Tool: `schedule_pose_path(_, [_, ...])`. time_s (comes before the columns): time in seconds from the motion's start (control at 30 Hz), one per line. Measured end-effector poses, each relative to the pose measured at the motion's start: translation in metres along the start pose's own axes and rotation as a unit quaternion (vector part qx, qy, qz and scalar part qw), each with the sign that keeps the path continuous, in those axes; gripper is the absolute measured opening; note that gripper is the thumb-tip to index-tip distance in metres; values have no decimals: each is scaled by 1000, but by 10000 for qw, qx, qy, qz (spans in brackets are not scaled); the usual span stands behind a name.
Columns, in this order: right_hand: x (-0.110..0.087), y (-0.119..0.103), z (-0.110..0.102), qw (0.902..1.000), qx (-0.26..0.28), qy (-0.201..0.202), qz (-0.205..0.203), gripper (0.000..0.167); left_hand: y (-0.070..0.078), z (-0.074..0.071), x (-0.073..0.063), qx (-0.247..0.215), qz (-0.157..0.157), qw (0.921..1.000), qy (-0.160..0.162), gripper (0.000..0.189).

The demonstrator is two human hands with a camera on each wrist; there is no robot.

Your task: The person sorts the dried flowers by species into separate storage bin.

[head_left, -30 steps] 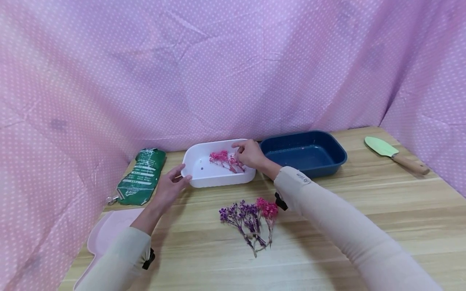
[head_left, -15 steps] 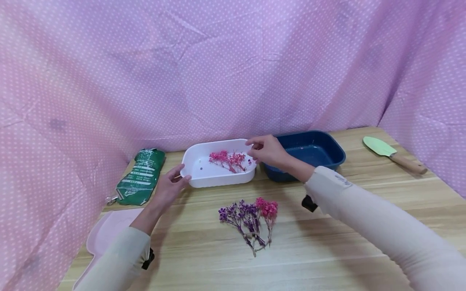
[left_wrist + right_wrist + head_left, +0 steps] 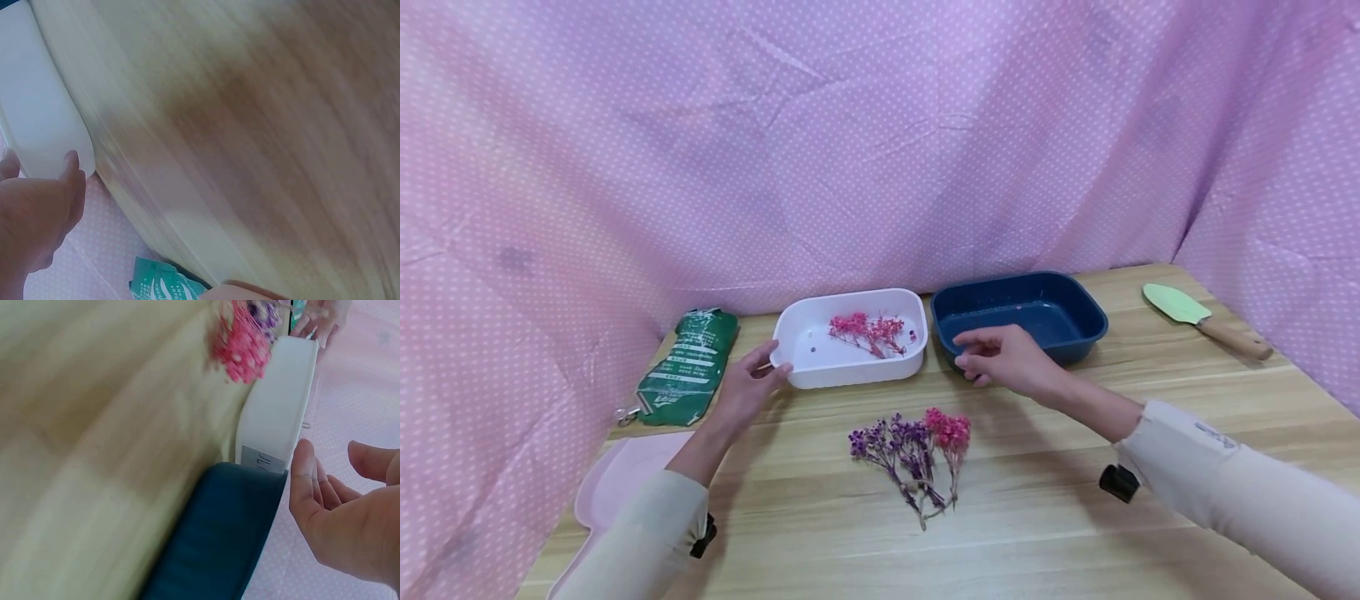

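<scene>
A white planter box [image 3: 850, 373] with small holes in its floor stands at the back, pink dried flower sprigs [image 3: 868, 329] lying inside toward its right end. My left hand [image 3: 748, 385] grips its left end, the thumb against the near wall and the fingers around the corner. To its right is a dark blue planter box [image 3: 1052, 317]. My right hand [image 3: 1011, 362] hovers before its near left corner, fingers loosely bent and thumb apart in the right wrist view, holding nothing. Purple dried flowers [image 3: 898, 442] and a pink bunch [image 3: 950, 429] lie on the table in front.
A green printed bag [image 3: 692, 367] with a clip lies at the left, behind a pale pink flat object [image 3: 632, 467]. A green trowel [image 3: 1176, 302] with a wooden handle rests at the far right. Pink dotted cloth [image 3: 880, 150] hangs behind the wooden table [image 3: 820, 517].
My right hand has left the white planter box and moved right and nearer, past the blue one. The left hand has stayed at the white planter box's end.
</scene>
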State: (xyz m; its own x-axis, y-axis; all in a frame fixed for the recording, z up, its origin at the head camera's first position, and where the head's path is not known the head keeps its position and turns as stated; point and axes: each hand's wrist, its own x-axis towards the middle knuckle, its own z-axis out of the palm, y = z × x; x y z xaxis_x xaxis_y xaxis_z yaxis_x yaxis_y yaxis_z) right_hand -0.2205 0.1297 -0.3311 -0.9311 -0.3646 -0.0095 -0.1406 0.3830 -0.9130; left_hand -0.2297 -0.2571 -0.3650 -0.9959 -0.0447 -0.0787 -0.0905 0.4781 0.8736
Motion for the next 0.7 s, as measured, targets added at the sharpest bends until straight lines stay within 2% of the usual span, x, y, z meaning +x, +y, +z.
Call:
schedule_pose_path(0.17, [-16,6,-1,9999,28,64,154,41,0,0,0,-29,-41,10000,-45,66])
schedule_pose_path(0.4, [-29,13,6,9994,113,86,314,44,0,0,0,-27,-129,9999,-48,66])
schedule_pose_path(0.7, [-40,21,15,9998,27,119,166,43,0,0,0,-119,-120,9999,-38,65])
